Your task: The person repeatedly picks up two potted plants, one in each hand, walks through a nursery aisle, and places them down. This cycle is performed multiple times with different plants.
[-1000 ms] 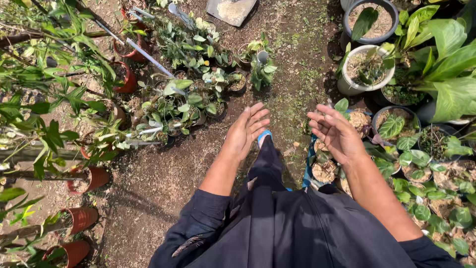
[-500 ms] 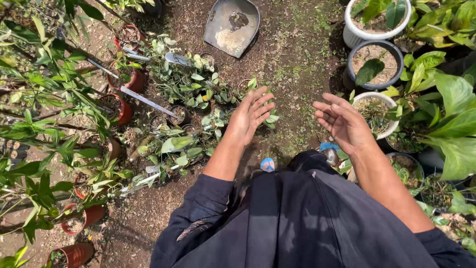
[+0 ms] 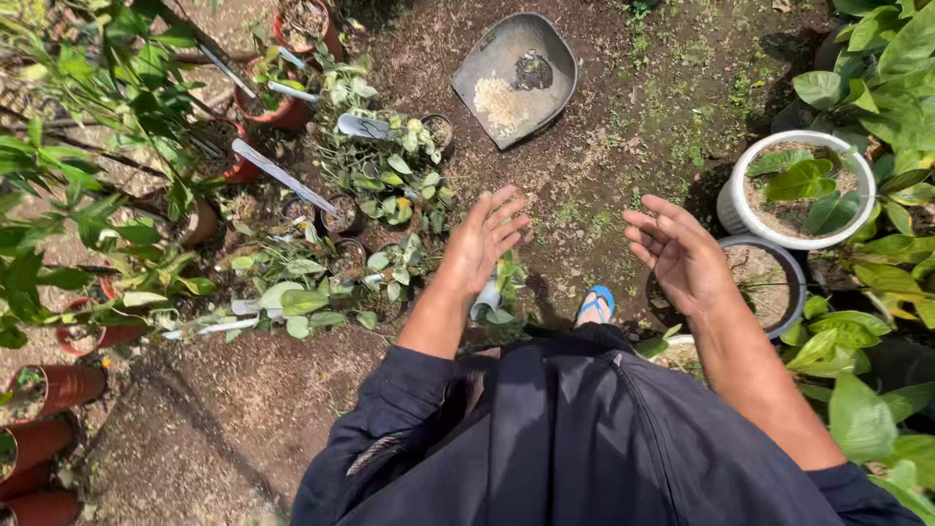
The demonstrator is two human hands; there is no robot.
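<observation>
At far left, terracotta pots lie tipped beside small potted cuttings carrying long white blank label stakes. The left hand hangs spread and empty above a cutting just below it; a careless step could crush it. A grey metal scoop lies beyond. The right hand, palm up, empty, hovers near a white pot.

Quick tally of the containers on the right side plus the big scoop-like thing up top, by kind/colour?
White round pots: 1, the white pot holding a broad-leaved plant.
Dark-rimmed round pots: 1, the dark pot beside the right hand.
Grey metal dustpans: 1, the dustpan on the soil beyond the left hand.
Total: 3
</observation>
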